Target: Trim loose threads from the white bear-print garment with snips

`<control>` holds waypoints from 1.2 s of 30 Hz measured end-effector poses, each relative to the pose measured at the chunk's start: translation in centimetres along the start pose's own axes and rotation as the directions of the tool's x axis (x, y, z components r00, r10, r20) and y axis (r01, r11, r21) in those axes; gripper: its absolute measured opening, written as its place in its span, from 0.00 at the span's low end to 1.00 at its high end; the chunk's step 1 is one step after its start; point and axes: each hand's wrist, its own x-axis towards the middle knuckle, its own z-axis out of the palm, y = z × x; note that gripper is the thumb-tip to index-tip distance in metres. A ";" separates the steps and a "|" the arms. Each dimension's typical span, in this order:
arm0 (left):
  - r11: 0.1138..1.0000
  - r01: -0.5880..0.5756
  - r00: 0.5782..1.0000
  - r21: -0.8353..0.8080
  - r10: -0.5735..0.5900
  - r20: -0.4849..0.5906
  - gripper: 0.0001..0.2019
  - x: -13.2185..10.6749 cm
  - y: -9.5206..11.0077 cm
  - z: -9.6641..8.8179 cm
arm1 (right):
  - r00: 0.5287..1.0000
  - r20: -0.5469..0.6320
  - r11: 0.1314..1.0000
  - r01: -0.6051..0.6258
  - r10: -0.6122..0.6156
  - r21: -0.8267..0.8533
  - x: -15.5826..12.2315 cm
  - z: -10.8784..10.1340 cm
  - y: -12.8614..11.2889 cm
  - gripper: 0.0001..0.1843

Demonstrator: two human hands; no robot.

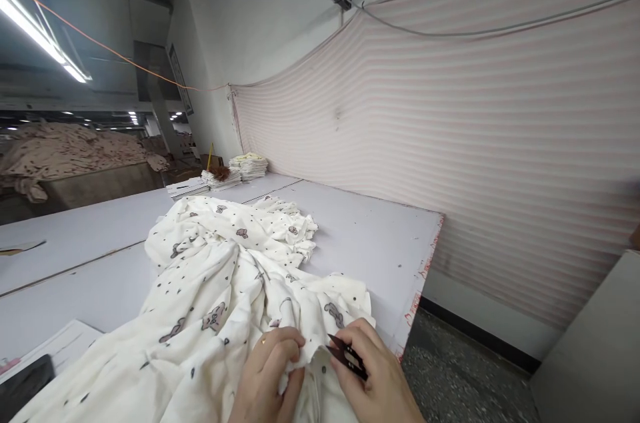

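Note:
White fabric (200, 276) printed with small grey animal figures and dark dots lies heaped and wrinkled across the near part of the table. My left hand (273, 370) pinches an edge of this fabric between thumb and fingers. Close beside it on the right, my right hand (373, 370) grips a small dark pair of thread snips (349, 354). The snips' two pointed blades are apart and reach toward the fabric edge, just right of my left fingertips. Whether the blades touch the cloth I cannot tell.
A pale table (360, 223) runs to a taped right edge. Folded white stacks (247, 166) stand at its far end. A dark phone-like object (25, 386) and papers (75, 343) lie at left. Striped cloth (475, 143) hangs along the wall; a bin (100, 186) heaped with fabric stands behind.

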 end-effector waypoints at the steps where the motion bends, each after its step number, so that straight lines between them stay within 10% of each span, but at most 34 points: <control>1: 1.000 -0.012 1.000 0.009 0.012 0.002 0.11 0.0 -0.1 0.0 | 0.997 0.069 0.999 -0.032 0.029 0.043 0.0 -0.5 -0.1 0.08; 13: 1.000 -0.029 0.999 0.003 0.029 0.032 0.12 0.0 -0.1 0.0 | 0.954 0.292 0.993 -0.036 0.067 -0.111 0.7 -2.2 -1.7 0.15; 36: 0.987 0.126 0.991 -0.096 -0.122 0.049 0.10 0.7 0.2 -0.1 | 0.999 0.017 0.995 0.043 -0.041 -0.089 -0.7 0.0 -0.5 0.14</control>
